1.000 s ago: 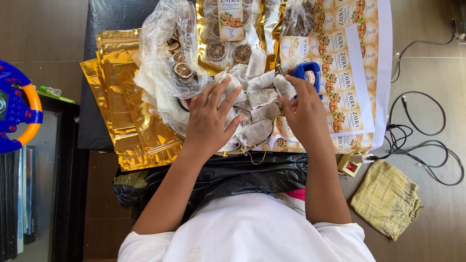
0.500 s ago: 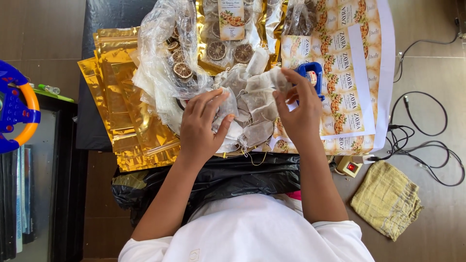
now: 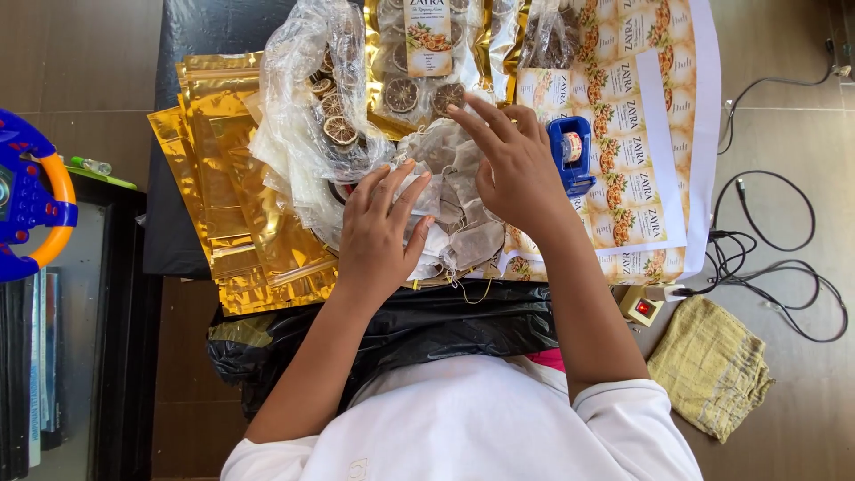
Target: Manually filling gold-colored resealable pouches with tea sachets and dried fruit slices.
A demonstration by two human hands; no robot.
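Your left hand (image 3: pixel 378 227) lies just left of the frame's centre with fingers spread, resting open on the heap of white mesh sachets (image 3: pixel 463 223), not closed around any of them. Your right hand (image 3: pixel 512 165) sits above and to the right of it, fingers also loose and extended over the same heap, touching the top sachets. Just right of that hand stands a blue tape dispenser (image 3: pixel 570 151) on sheets of printed labels (image 3: pixel 637 125). Left of the heap, a clear plastic bag of dried citrus slices (image 3: pixel 325 116) overlaps a stack of gold foil pouches (image 3: pixel 232 187). A yellow cloth (image 3: pixel 710 365) lies on the floor at lower right.
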